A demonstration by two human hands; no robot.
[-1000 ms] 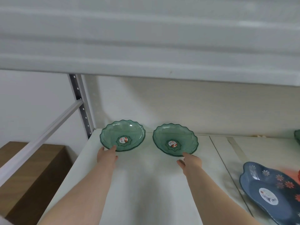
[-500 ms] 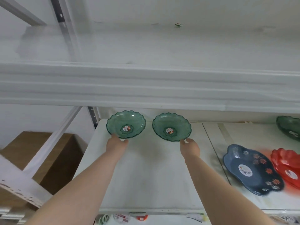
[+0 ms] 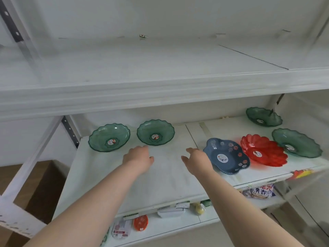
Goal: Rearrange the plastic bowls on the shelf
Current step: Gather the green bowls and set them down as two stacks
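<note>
Two green scalloped plastic bowls stand side by side at the back left of the white shelf: the left green bowl and the second green bowl. My left hand hovers in front of them with fingers apart, holding nothing. My right hand is open too, just left of a blue flowered bowl. Further right lie a red bowl and two more green bowls.
An upper shelf board overhangs the bowls. A metal upright stands at the back left. The lower shelf holds packaged goods and a printed bag. A brown box sits lower left.
Both hands have let go of the two green bowls and drawn back and to the right. The view has pulled back, showing more bowls on the right.
</note>
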